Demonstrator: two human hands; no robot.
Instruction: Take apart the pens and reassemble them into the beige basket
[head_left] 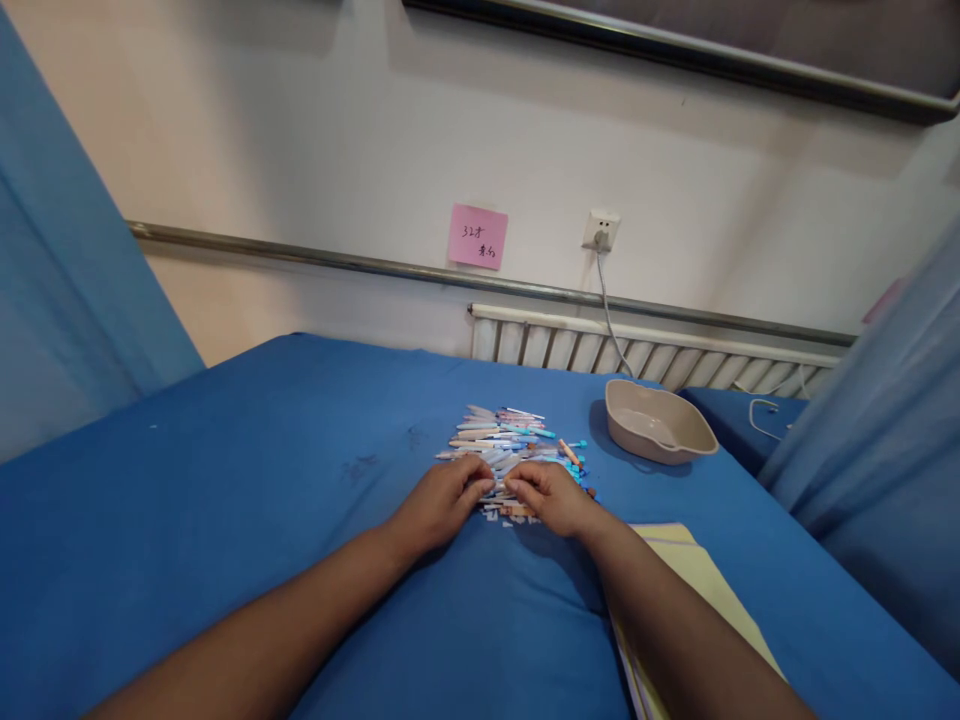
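Observation:
A dense pile of pens (pixel 495 435) in white, pale pink, blue and orange lies on the blue cloth, most of them pointing sideways. Over the near part of it, my left hand (pixel 448 498) is closed in a pinch. My right hand (pixel 553 497) faces it a short way to the right, thumb and fingers also pressed together. Something small and pale shows between the two sets of fingertips, too small to name. Small white bits (pixel 507 520) lie at the near edge of the pile, below my hands.
A beige plastic basin (pixel 660 425) stands to the right behind the pens. Yellow paper sheets (pixel 697 570) lie partly under my right forearm. Behind the blue-covered table (pixel 225 500) are a radiator (pixel 536 345), a plugged-in cable (pixel 609 305) and a wall rail. Blue curtains (pixel 877 450) hang at both sides.

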